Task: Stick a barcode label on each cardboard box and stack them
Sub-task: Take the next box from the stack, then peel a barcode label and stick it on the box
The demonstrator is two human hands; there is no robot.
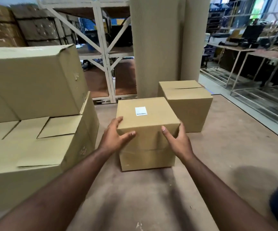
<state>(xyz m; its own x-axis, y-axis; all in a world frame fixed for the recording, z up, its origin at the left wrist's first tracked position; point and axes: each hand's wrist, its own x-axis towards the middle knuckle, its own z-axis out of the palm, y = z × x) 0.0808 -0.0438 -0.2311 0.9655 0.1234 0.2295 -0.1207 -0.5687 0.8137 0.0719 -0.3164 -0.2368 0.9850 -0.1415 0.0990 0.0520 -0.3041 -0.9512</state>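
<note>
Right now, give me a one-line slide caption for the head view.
Both hands, left hand and right hand, grip a labelled box on the floor, second box behind.

Tan cardboard box (147,129) bears a white barcode label (141,111).

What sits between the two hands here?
The labelled cardboard box sits between them: the left hand grips its near left corner, the right hand its near right corner, in the head view.
</note>
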